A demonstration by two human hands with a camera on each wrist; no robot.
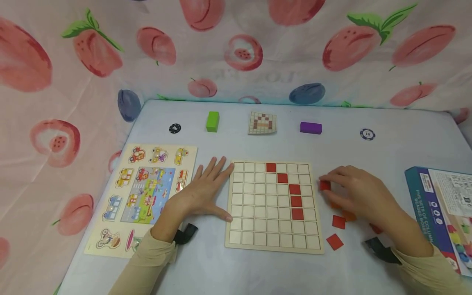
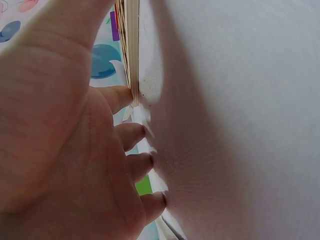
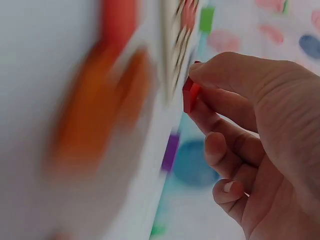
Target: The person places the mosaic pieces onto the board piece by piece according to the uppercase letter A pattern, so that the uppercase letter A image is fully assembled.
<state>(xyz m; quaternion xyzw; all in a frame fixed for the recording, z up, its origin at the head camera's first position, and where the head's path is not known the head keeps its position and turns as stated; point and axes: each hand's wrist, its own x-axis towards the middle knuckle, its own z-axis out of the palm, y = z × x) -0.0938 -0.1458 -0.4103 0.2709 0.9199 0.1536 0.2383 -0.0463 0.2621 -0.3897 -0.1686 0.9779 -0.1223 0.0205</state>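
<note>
Covering table and walls alike, peach-printed cloth.

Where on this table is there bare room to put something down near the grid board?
Bare cloth runs between the grid board and the far row, green block to purple block, and along the near edge below the board. Crowded: right of the board, where the right hand pinches a red tile above loose tiles.

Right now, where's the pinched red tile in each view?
Head: red tile at the right hand fingertips, just right of the grid board.
Left wrist: not in view.
Right wrist: red tile pinched, centre frame.
Shared landmark: purple block.
</note>
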